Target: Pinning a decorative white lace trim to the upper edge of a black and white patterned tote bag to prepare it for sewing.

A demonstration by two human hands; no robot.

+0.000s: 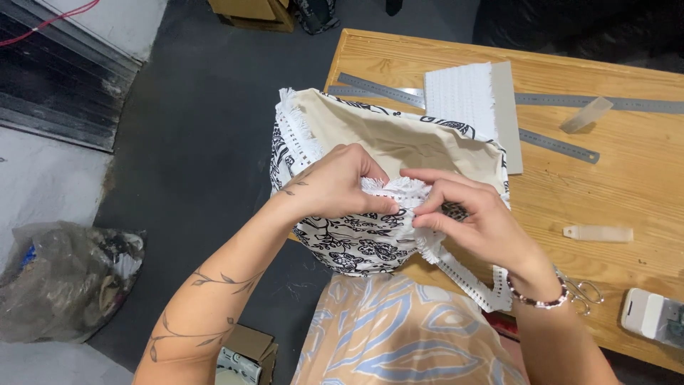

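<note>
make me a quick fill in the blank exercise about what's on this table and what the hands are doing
1. Both hands pinch the white fringed ____ along the bag's rim.
2. The fabric bag is printed black and ____.
3. The right hand wears a beaded ____ at the wrist.
4. Long metal ____ lie on the wooden table.

Answers: trim, white, bracelet, rulers

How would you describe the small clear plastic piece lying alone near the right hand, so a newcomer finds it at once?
Start at the wooden table and go right of the right hand. There lies a flat, pale, see-through plastic strip, roughly level. Unlike the other clear piece, which sits tilted up by the metal rulers, this one lies alone on bare wood above the scissors.
</note>
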